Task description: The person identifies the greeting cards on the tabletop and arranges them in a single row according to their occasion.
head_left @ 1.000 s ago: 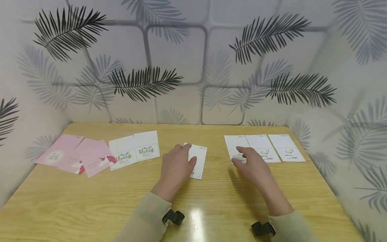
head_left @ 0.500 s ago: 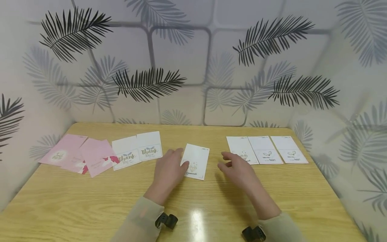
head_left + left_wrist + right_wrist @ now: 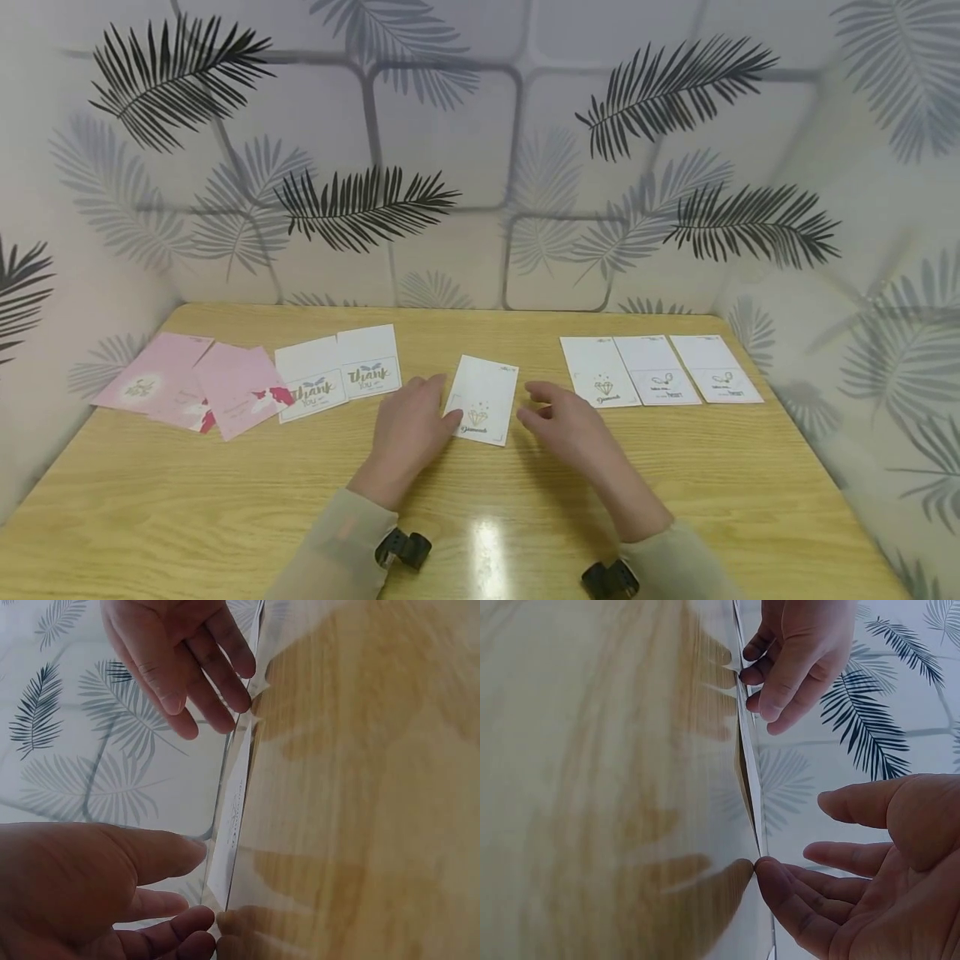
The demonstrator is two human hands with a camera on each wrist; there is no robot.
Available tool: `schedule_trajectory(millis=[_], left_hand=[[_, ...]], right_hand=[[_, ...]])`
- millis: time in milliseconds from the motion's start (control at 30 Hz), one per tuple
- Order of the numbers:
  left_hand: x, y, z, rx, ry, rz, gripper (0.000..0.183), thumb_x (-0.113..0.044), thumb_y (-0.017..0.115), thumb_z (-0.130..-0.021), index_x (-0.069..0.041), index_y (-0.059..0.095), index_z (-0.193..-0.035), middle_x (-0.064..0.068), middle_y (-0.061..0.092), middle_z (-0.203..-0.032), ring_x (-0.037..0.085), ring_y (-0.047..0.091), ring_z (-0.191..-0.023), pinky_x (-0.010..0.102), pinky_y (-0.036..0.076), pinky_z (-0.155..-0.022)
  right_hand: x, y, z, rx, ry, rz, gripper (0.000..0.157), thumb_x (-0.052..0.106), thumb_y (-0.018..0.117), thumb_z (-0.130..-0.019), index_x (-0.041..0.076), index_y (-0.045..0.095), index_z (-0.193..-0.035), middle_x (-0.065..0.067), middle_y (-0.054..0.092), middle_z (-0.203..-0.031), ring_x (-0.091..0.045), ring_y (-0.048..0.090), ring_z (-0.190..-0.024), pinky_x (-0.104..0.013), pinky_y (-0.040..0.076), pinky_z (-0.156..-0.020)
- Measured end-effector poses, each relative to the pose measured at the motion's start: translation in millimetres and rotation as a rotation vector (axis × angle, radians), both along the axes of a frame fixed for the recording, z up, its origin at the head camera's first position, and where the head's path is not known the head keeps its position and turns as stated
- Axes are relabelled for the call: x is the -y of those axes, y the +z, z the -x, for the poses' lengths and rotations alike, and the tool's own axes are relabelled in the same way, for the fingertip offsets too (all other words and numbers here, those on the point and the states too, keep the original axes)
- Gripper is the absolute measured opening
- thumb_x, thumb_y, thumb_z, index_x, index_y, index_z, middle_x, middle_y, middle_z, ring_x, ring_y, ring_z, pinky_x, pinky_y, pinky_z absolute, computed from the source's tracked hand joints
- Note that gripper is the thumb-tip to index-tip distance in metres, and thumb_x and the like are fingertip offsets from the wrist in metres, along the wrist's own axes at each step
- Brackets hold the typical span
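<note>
A white card (image 3: 486, 392) with a gold diamond drawing and the word "Diamonds" lies mid-table, between my two hands. My left hand (image 3: 408, 429) is at its left edge, fingers relaxed and thumb close to the lower left corner; contact cannot be told for certain. On the right side, my right hand (image 3: 568, 427) rests low with loosely bent fingers, a small gap from the card. The right wrist view shows its lower fingertips (image 3: 774, 879) against the tabletop near the card's end (image 3: 754, 787). The left wrist view shows the card (image 3: 234, 817) edge-on, lying slightly bowed.
Several pink cards (image 3: 238, 385) overlap at the far left. Beside them are two white "Thank you" cards (image 3: 367, 375). Back right, another diamond card (image 3: 600, 367) adjoins two white cards (image 3: 660, 375) with small heart-like drawings. A leaf-patterned wall (image 3: 450, 150) encloses the table (image 3: 480, 517).
My left hand has slid left off the card's face, uncovering its drawing. My right hand has moved left from the back-right cards toward the middle card.
</note>
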State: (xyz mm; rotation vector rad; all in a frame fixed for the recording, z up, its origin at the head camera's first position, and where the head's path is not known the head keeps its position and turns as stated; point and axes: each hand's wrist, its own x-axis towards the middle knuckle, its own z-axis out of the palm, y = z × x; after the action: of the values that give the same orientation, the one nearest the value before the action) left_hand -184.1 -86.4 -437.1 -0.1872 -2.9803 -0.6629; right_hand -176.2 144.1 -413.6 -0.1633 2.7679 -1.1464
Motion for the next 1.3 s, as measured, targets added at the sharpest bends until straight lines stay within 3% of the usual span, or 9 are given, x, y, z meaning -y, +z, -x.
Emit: schedule_trajectory(millis=[167,733,1000,1300], left_hand=[[-0.2,-2.7,-0.2,0.014,-0.018,-0.001,0.051,-0.026,0.084,-0.099,0.002,0.069,-0.139,0.020,0.072,-0.115,0.037,0.070,-0.101,0.056,0.057,-0.089],[-3.1,-6.6,-1.9,0.046,-0.017,0.022,0.053,-0.029,0.084,-0.099,0.000,0.070,-0.141,0.020,0.068,-0.126,0.040,0.065,-0.118,0.062,0.052,-0.098],[-5.6,-7.1,-1.6,0.059,-0.025,0.046,0.051,-0.030,0.082,-0.100,-0.002,0.070,-0.142,0.019,0.067,-0.129,0.039,0.063,-0.118,0.061,0.051,-0.098],[-5.6,-8.0,-1.7,0.032,-0.038,0.065,0.040,-0.029,0.082,-0.100,-0.004,0.075,-0.130,0.017,0.069,-0.125,0.038,0.064,-0.115,0.059,0.051,-0.093]], right_hand=[[5.5,-0.6,0.1,-0.019,0.015,-0.005,0.050,0.026,0.070,-0.109,0.003,0.062,-0.154,-0.017,0.067,-0.150,-0.036,0.071,-0.128,-0.054,0.058,-0.103],[17.0,-5.2,5.8,-0.017,0.037,-0.081,0.045,0.026,0.072,-0.108,0.005,0.069,-0.148,-0.011,0.077,-0.130,-0.028,0.072,-0.117,-0.051,0.057,-0.100],[17.0,-5.4,4.6,-0.010,0.042,-0.062,0.042,0.024,0.073,-0.107,0.005,0.071,-0.144,-0.008,0.078,-0.120,-0.022,0.070,-0.101,-0.047,0.058,-0.090],[17.4,-5.2,3.7,0.003,0.056,-0.008,0.042,0.024,0.073,-0.107,0.003,0.071,-0.144,-0.009,0.077,-0.121,-0.023,0.069,-0.106,-0.048,0.057,-0.095]])
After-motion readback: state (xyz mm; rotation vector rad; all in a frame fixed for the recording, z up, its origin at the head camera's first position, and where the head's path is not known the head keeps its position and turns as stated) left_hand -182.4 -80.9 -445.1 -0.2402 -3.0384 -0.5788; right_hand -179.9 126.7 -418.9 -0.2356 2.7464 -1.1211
